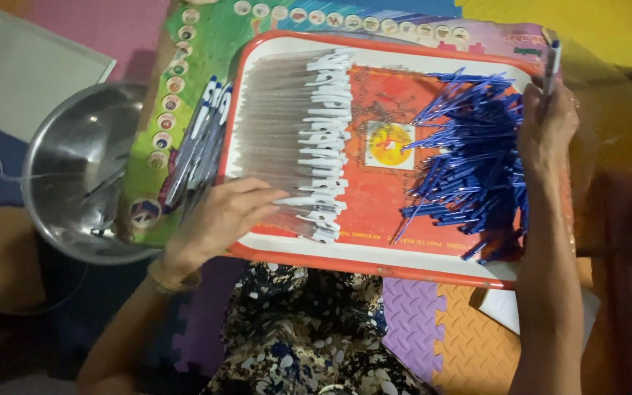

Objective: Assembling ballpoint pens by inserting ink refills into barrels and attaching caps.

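Observation:
A red-rimmed tray (404, 268) lies in front of me. On its left side is a neat row of clear pen barrels with white caps (309, 139); on its right, a loose heap of blue pen refills (477, 168). My left hand (221, 219) rests on the lower end of the barrel row, fingers closed around one barrel (298, 201). My right hand (546, 124) is at the tray's far right edge, holding a pen with a blue tip (552, 62) upright above the refills.
A steel bowl (67, 183) stands left of the tray. Several finished pens (199, 143) lie between bowl and tray on a colourful game board (213, 44). A white sheet (23, 66) lies at top left. Foam puzzle mats (440, 329) cover the floor.

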